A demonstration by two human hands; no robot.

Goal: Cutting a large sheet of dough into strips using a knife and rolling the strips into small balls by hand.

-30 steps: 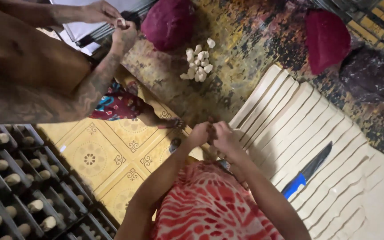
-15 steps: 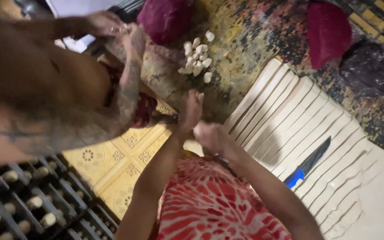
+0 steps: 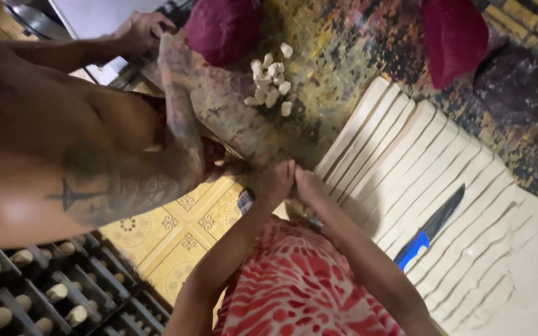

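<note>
The dough sheet (image 3: pixel 443 205), pale and scored into long strips, covers the right of the mottled table (image 3: pixel 344 56); its near-left corner lies just beside the person's hands. The co-worker's tattooed arm (image 3: pixel 126 168) now fills the upper left, nearer than half a second ago. The left hand (image 3: pixel 275 182), raised with fingers spread half a second ago, is now down at the table edge, pressed against the right hand (image 3: pixel 309 186). Both look closed on a small piece, but what they pinch cannot be told. Judgement: working of a cut piece has resumed. The blue-handled knife (image 3: pixel 431 227) lies on the strips, untouched. Small dough pieces (image 3: pixel 270 79) sit well apart.
</note>
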